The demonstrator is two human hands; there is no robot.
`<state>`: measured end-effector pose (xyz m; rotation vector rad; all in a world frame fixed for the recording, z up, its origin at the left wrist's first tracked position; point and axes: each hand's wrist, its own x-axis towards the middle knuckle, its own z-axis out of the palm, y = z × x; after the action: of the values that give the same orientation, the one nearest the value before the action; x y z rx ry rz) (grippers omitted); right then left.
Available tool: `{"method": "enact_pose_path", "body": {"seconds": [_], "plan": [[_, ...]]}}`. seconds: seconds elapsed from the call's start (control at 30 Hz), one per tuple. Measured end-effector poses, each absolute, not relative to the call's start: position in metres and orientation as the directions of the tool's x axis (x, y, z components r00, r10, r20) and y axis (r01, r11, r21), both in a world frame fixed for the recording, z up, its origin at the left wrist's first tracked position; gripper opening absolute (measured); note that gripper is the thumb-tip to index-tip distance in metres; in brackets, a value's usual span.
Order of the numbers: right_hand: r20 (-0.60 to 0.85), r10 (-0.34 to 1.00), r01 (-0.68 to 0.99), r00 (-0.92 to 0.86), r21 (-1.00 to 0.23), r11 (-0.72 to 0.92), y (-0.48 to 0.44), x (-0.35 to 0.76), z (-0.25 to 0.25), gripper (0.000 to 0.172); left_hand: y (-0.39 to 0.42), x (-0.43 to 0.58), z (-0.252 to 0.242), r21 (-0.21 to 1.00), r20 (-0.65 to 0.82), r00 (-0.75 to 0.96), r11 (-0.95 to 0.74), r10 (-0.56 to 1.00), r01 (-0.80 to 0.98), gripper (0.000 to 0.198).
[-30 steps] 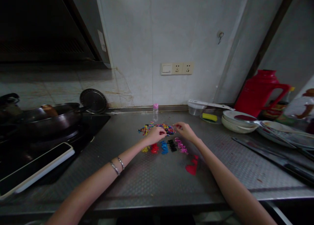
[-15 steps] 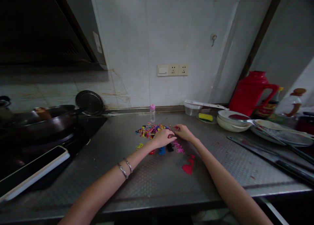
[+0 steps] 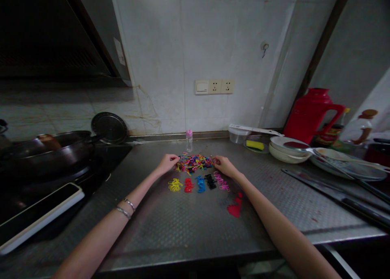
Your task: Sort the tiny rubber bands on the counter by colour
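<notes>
A mixed pile of small coloured rubber bands lies on the steel counter. My left hand touches the pile's left edge with its fingers curled. On the pile's right edge rests my right hand, its fingers also curled against the bands. In front of the pile sit small sorted heaps: yellow, red, blue, black and pink. A larger red heap lies nearer to me on the right. A tiny bottle with a pink cap stands behind the pile.
A dark wok sits on the hob at the left, with a phone lying near the front. Bowls and plates, a red thermos jug, a sponge and a long knife crowd the right.
My left hand has moved from the middle of the pile to its left edge, uncovering the sorted heaps. My right hand has stayed at the pile's right edge.
</notes>
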<state>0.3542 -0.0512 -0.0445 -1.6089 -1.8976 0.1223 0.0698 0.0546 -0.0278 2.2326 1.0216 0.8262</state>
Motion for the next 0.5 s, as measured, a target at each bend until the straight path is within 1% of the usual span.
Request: {"method": "enact_pose_path", "body": {"seconds": [0.13, 0.37, 0.5], "plan": [[0.41, 0.912, 0.851, -0.026, -0.469, 0.236, -0.049, 0.357, -0.048, 0.029, 0.059, 0.063, -0.035, 0.734, 0.281, 0.506, -0.522, 0.815, 0.435, 0.034], [0.407, 0.913, 0.849, 0.016, -0.488, 0.202, -0.047, 0.365, -0.049, 0.031, 0.049, 0.062, -0.029, 0.714, 0.294, 0.502, -0.537, 0.813, 0.451, 0.034], [0.449, 0.892, 0.85, 0.054, -0.489, 0.194, -0.047, 0.373, -0.046, 0.029, 0.051, 0.059, -0.031, 0.717, 0.292, 0.494, -0.529, 0.819, 0.453, 0.033]]}}
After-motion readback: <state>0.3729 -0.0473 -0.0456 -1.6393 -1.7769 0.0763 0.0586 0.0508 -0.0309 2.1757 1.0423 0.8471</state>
